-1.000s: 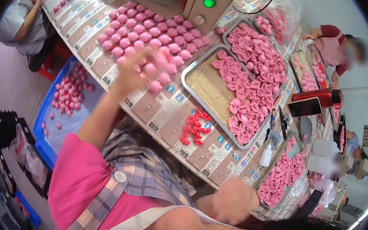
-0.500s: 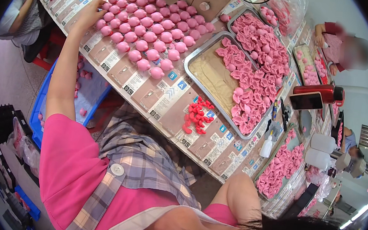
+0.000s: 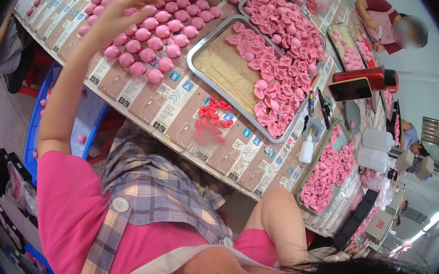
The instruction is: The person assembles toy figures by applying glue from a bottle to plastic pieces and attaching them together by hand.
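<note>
My left hand [image 3: 126,14] hovers over rows of round pink pieces [image 3: 137,69] on the table. Its fingers are stretched out and apart, and nothing shows in them. Each piece is ball-like with a small pointed tip, and several have a bit of red at the base. Part of the rows is hidden behind the hand and forearm. My right arm [image 3: 278,211] is bent at the table's front edge. Its hand is out of sight. A small pile of red pieces [image 3: 214,119] lies on the table between the rows and a metal tray [image 3: 204,80], slightly smeared.
Pink petal-like parts [image 3: 284,64] fill much of the metal tray. Right of it are a white squeeze bottle [image 3: 307,149], a phone on a red device [image 3: 351,89] and another tray of pink parts [image 3: 327,174]. A blue bin [image 3: 80,123] stands below left. A co-worker [image 3: 383,23] sits across.
My left hand has lifted off the far left of the rows and moved rightward over them, fingers spread. The whole view has shifted, so the table sits higher and further left.
</note>
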